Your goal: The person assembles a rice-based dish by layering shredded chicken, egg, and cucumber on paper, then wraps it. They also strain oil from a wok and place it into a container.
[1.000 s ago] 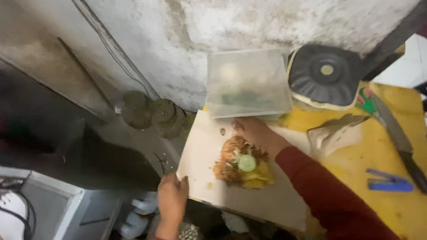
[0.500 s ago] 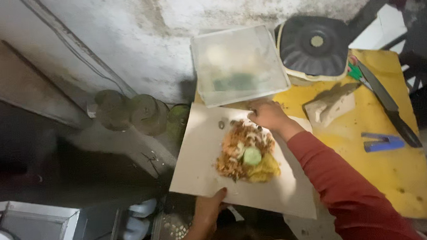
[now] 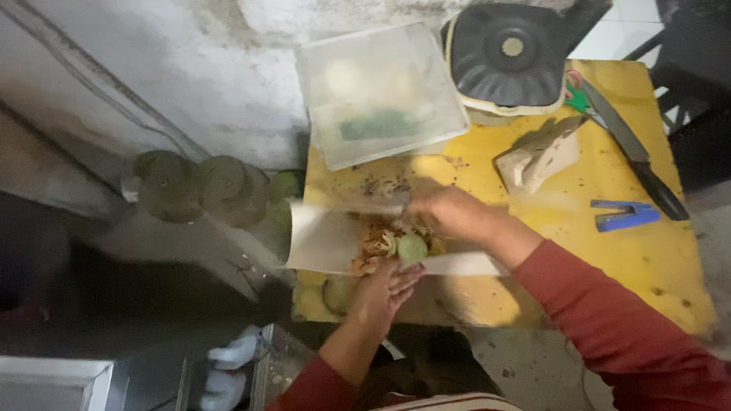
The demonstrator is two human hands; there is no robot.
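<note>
A sheet of pale wrapping paper (image 3: 321,237) lies on the yellow table (image 3: 635,266), its near and far edges raised. On it sits a heap of brownish noodle-like food (image 3: 377,240) with a green cucumber slice (image 3: 412,247). My left hand (image 3: 387,289) pushes the near edge of the paper up against the food. My right hand (image 3: 456,213) grips the far edge and folds it over the heap. Both arms wear red sleeves.
A clear lidded plastic box (image 3: 380,92) and a round black-topped appliance (image 3: 508,54) stand at the back by the wall. A knife (image 3: 629,146), a blue stapler (image 3: 624,214) and a folded paper stack (image 3: 542,154) lie to the right. Jars (image 3: 202,185) stand left of the table.
The paper lay flat with the food open on it. Now both hands have closed in and lifted its edges over the food. My left hand came up from below the table edge.
</note>
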